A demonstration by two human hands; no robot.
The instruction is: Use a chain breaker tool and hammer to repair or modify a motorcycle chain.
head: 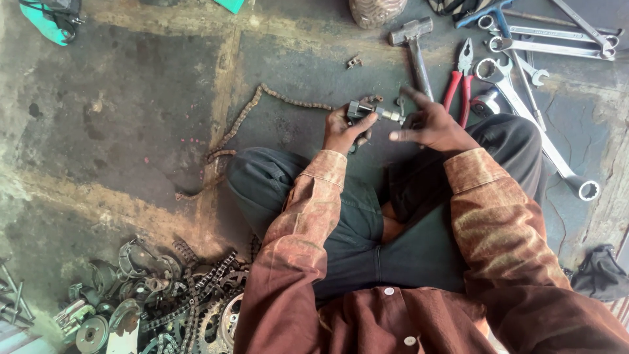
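My left hand (343, 130) grips a small metal chain tool (362, 110), held above the floor in front of my crossed legs. A long rusty drive chain (244, 118) runs from that tool leftward across the concrete and curls near my left knee. My right hand (429, 124) is just right of the tool, fingers spread, touching the tool's handle end (395, 116). It holds nothing.
A hammer (414, 46), red-handled pliers (460, 82) and several spanners (537, 124) lie on the floor ahead to the right. A pile of sprockets, chains and metal parts (170, 298) sits at lower left. A dark rag (599, 272) lies at right. A small chain link (354, 62) lies ahead.
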